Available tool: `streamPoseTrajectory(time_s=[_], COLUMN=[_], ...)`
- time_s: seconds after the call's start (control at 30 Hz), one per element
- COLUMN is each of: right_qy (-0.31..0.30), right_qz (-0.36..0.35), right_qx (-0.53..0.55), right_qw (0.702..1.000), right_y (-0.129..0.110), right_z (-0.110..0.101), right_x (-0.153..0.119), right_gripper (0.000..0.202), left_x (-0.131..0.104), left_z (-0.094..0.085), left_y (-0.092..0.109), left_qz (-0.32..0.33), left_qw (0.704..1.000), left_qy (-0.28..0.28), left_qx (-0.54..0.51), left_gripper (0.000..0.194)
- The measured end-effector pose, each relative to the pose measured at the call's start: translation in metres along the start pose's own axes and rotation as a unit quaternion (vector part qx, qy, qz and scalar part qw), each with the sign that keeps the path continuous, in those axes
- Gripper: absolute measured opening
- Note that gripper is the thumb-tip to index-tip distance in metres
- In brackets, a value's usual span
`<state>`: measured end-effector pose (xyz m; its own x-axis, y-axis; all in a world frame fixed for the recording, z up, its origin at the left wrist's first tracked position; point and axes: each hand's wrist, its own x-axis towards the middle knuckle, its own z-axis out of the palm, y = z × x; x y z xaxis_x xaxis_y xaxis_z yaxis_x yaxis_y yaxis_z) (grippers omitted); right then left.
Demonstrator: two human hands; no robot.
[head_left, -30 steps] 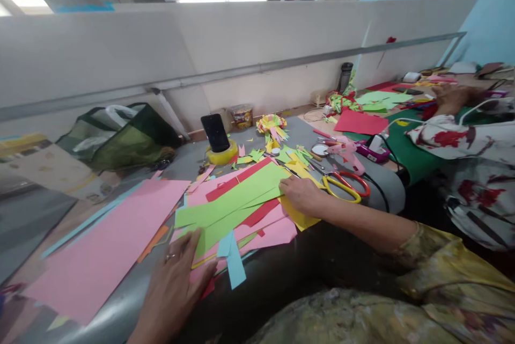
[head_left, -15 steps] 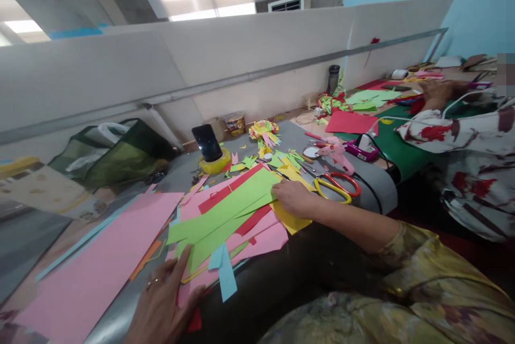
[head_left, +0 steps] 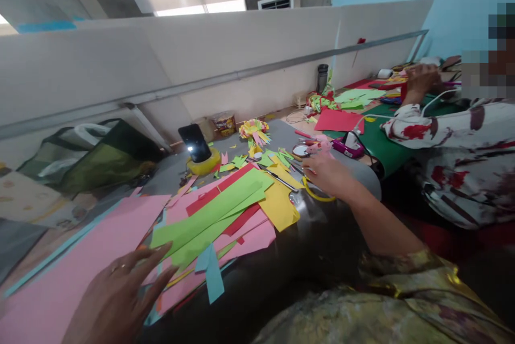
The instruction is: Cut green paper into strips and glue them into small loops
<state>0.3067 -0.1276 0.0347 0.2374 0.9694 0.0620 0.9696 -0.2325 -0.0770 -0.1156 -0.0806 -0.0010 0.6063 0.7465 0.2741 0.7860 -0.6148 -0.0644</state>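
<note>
I'm reading print first: the cup (head_left: pixel 224 123) at 12 o'clock from the green paper (head_left: pixel 213 215) has lettering on its red and yellow label, too blurred for me to make out. The purple power strip (head_left: pixel 348 148), at 2 o'clock, has a pale marking that I can't read either.

The green paper lies slantwise over a red strip (head_left: pixel 242 220) and pink sheets on the worktop (head_left: pixel 161 177). My left hand (head_left: pixel 120 285) comes in from 8 o'clock, fingers spread wide, tips at the paper's near end. My right hand (head_left: pixel 328 175) is at 2 o'clock, fingers bent over the scissors (head_left: pixel 317 197); their yellow loop shows under the palm, but I can't tell whether the fingers grip them. The pink glue gun (head_left: pixel 319 146) sits just beyond that hand.

For edges, the worktop's right end curves off just past the right hand. The blue strip (head_left: pixel 214 279) at 6 o'clock points towards me over the dark front. The yellow paper (head_left: pixel 279 204) fills 3 o'clock, and a large pink sheet (head_left: pixel 92 263) covers 9 o'clock. I find a bare grey patch at 11 o'clock, between the green bag (head_left: pixel 120 145) and the tape roll (head_left: pixel 204 162), where a phone (head_left: pixel 193 141) leans. Another person's hand (head_left: pixel 422 78) is raised far off at 2 o'clock.
</note>
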Motion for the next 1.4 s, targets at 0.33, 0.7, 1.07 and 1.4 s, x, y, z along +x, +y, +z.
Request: streamPoseTrajectory(time_s=[0.33, 0.7, 1.07, 1.4], right_qy=[-0.031, -0.041, -0.053, 0.148], right_qz=[0.110, -0.011, 0.046, -0.009], right_qx=[-0.049, 0.023, 0.024, 0.259], right_qw=[0.992, 0.999, 0.997, 0.954], right_y=[0.019, -0.023, -0.029, 0.006], right_z=[0.027, 0.023, 0.025, 0.037], right_x=[-0.028, 0.001, 0.020, -0.027], right_gripper=[0.031, 0.027, 0.023, 0.014], left_x=[0.124, 0.127, 0.126, 0.128], left_z=[-0.005, 0.023, 0.033, 0.037], left_y=[0.100, 0.085, 0.089, 0.089], left_qz=[0.008, 0.020, 0.058, 0.024], left_qw=[0.982, 0.978, 0.945, 0.943], left_qy=[-0.186, -0.122, -0.095, -0.092], left_qx=[-0.017, -0.169, -0.306, -0.318], left_gripper=[0.045, 0.033, 0.029, 0.033])
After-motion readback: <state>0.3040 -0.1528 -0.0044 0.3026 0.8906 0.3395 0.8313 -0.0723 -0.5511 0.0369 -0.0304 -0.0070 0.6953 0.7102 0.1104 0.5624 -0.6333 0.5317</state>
